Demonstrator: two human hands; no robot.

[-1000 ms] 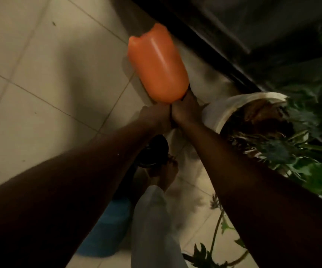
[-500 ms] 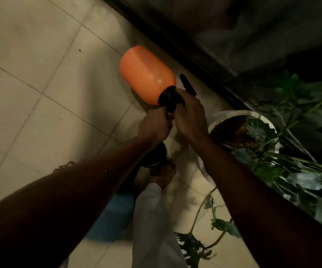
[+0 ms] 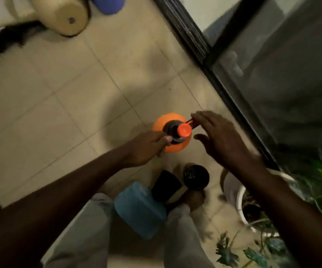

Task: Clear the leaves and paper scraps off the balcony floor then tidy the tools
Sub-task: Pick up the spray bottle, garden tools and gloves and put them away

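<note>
1. Seemingly upright under the head camera, the round orange plastic pump sprayer (image 3: 170,132) is seen from straight above, over the beige tiled balcony floor (image 3: 69,97) and just beside the dark sliding-door track (image 3: 210,70). Whether its base touches the tiles I cannot tell.
2. The left hand (image 3: 146,147) grips the sprayer's black neck, its fingers (image 3: 164,140) curled round it, probably to keep the bottle steady and level.
3. The right hand (image 3: 220,136) holds nothing. Its fingers (image 3: 202,116) are spread and straight, just beside the sprayer's small trigger lever. Contact is too blurred to call.
4. By my reading this belongs to the tidying of tools, with the sprayer being parked against the door side, out of the walking path.
5. Near the person's bare foot (image 3: 193,198) sit a blue plastic jug-like container (image 3: 139,209) and a small black round pot (image 3: 196,176), close together, as if gathered in one spot.
6. A white plant pot (image 3: 240,202) with green leafy stems (image 3: 320,182) stands to the right, along the door.
7. A beige rounded tub (image 3: 67,18) lies far off at the top left.
8. Count: one sprayer, two hands, one blue container, one black pot, one white planter, one beige tub.
</note>
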